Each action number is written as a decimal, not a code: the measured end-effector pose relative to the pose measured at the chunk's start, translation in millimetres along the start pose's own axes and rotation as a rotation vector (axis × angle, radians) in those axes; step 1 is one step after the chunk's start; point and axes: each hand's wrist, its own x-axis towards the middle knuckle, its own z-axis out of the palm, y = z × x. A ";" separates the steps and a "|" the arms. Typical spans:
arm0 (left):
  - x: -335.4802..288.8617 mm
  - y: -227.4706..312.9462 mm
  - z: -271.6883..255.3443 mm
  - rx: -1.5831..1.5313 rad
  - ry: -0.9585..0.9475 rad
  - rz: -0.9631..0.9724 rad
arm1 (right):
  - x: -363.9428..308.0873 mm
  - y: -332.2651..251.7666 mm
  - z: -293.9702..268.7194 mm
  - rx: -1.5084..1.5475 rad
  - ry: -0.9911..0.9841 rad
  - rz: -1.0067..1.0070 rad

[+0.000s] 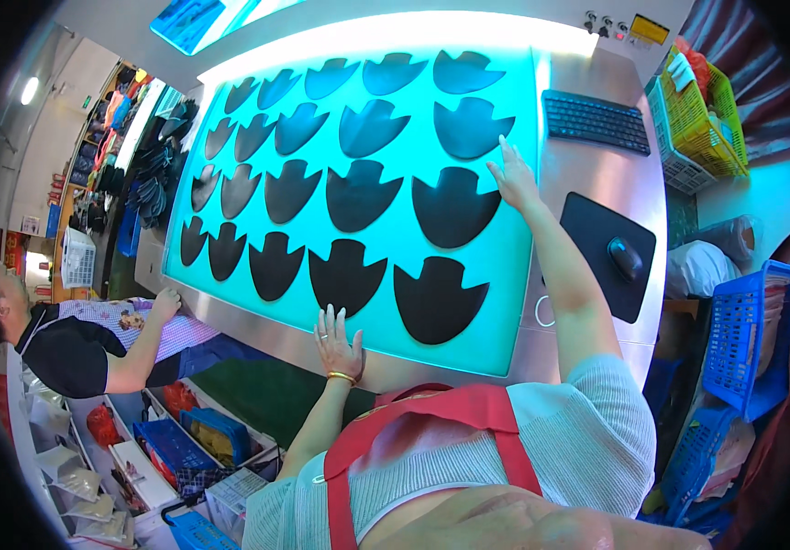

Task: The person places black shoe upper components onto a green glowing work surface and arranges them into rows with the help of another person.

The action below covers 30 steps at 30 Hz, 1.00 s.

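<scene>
Dark, flat cut pieces with curved lower edges and notched tops lie in rows on a glowing turquoise light table (523,266). My left hand (338,346) rests at the table's near edge, fingers spread, its tips at the bottom of a black cut piece (349,275) in the nearest row. On the right, my right hand (514,176) is stretched out with fingers apart. Its fingertips come close to the lower right side of a dark grey cut piece (473,128). Neither hand holds anything.
Right of the lit area are a black keyboard (596,122) and a mouse (625,259) on a dark pad. A yellow basket (707,119) and a blue basket (734,367) stand beyond. At left, a co-worker (74,339) has one hand at the table's edge. Bins (175,446) stand below.
</scene>
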 end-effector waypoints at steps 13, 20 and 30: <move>-81.5 -26.2 0.8 0.024 0.075 -0.072 | -296.8 83.2 -173.1 -0.151 0.377 0.102; -87.2 -23.2 6.8 0.012 0.097 -0.067 | -303.1 106.7 -161.6 -0.232 0.449 0.169; -76.8 -26.6 3.9 0.008 0.142 -0.040 | -294.4 104.9 -154.8 -0.221 0.476 0.245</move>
